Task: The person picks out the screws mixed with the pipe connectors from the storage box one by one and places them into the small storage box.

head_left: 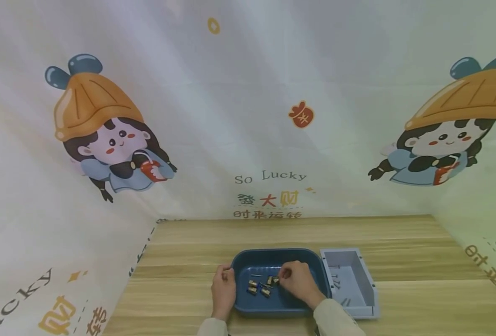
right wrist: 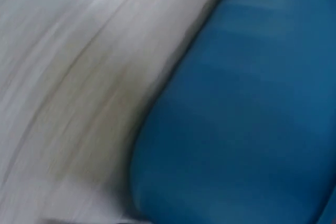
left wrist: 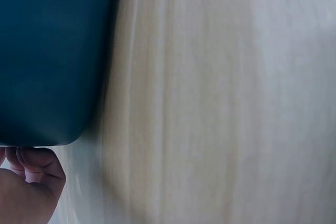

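A blue tub [head_left: 279, 313] stands on the bench [head_left: 189, 266], and a grey tray [head_left: 376, 298] sits just to its right. The left hand [head_left: 224, 288] grips the tub's left rim with bent fingers, probably to keep it from sliding. The right hand [head_left: 300, 281] reaches over the near right side into the tub, its fingertips drawn together at a brass piece [head_left: 276, 280]; whether they pinch it cannot be told. The wrist views show mostly tub wall and bench. More brass pieces [head_left: 265, 293] lie loose on the tub floor, left of the right hand, where the walls likely stop them rolling off. The tray seems to keep the slim pins [head_left: 335, 267] apart from these.

The nearest brass piece of the group lies with its long axis slanting from far left to near right; which end is its front is too small to tell. One thin pin [head_left: 256, 275] beyond the group lies left to right, along the tub's own long axis. The tray's long axis runs away from the person.
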Action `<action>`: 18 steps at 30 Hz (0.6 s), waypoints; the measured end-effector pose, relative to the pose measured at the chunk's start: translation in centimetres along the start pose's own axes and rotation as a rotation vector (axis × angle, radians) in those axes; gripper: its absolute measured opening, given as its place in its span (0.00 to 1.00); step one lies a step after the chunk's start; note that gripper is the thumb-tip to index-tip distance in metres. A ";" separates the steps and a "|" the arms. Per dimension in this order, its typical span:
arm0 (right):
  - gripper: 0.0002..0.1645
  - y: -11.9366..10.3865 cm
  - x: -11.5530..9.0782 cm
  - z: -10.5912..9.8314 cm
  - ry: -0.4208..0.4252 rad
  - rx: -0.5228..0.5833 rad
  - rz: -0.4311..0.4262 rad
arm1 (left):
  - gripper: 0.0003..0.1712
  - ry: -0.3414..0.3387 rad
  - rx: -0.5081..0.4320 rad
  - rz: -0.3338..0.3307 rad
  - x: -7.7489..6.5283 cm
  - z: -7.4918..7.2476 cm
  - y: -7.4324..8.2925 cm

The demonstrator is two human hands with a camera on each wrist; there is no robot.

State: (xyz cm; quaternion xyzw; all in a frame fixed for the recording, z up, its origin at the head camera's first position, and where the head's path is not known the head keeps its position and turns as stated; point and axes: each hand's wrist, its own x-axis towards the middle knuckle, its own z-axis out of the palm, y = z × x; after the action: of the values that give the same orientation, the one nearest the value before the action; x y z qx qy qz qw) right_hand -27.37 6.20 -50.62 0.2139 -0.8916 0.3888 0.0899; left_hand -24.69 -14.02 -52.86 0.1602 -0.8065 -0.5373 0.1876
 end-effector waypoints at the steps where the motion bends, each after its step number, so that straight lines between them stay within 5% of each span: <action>1: 0.08 0.1 0.0 -0.2 0.012 -0.001 0.001 | 0.08 0.000 0.003 0.002 0.0 0.0 0.0; 18: 0.07 1.1 -0.1 -3.6 0.111 -0.014 0.070 | 0.08 0.000 -0.013 0.002 0.1 0.1 -0.1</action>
State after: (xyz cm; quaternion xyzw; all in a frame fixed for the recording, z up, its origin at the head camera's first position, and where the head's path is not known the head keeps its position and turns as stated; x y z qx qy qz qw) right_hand -27.80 9.56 -48.93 0.1600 -0.8949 0.3967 0.1269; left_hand -24.82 -14.04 -52.92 0.1581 -0.8033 -0.5422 0.1893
